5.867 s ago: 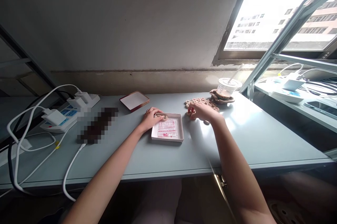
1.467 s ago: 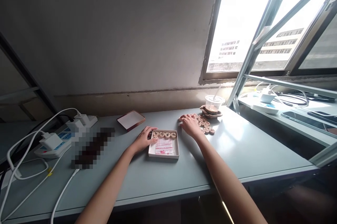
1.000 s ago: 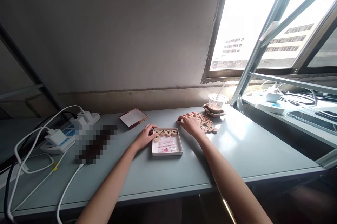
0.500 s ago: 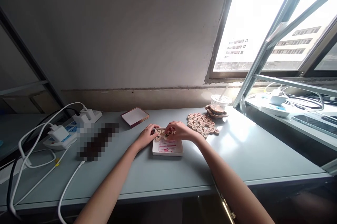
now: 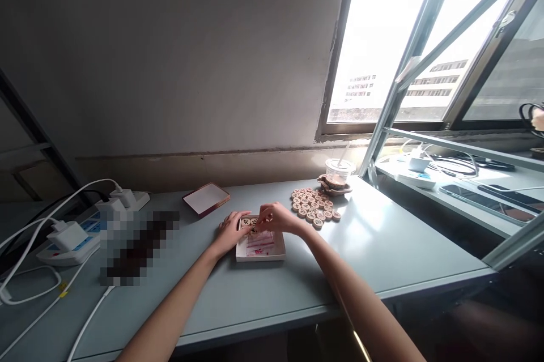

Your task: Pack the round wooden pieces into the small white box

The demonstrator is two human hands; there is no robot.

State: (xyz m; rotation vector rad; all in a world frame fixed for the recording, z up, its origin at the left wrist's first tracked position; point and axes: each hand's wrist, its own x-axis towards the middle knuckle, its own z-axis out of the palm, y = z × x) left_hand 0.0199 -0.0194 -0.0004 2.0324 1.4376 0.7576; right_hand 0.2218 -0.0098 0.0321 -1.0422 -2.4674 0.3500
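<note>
Before me on the desk sits a shallow white box (image 5: 260, 258) with red marks on its inner bottom. Wooden Chinese chess pieces (image 5: 246, 222), round with dark characters, lie along its far side. My left hand (image 5: 229, 234) grips the box's left side, its thumb reaching over the rim beside the pieces. Over the far part of the box, my right hand (image 5: 278, 218) is closed in a pinch on a Chinese chess piece (image 5: 254, 231), partly covered by the fingers. Many more pieces (image 5: 312, 204) lie close together to the right.
A maroon-edged box lid (image 5: 207, 199) lies back left. Behind the loose pieces, a plastic cup (image 5: 339, 171) with a straw stands on a brown coaster. Power strips (image 5: 76, 240) and white cables spread at left. A metal frame (image 5: 385, 107) rises at right by the window.
The view has turned slightly to the right. My right hand has lowered toward the pieces at the box's far left, and my left thumb has moved further over the box.
</note>
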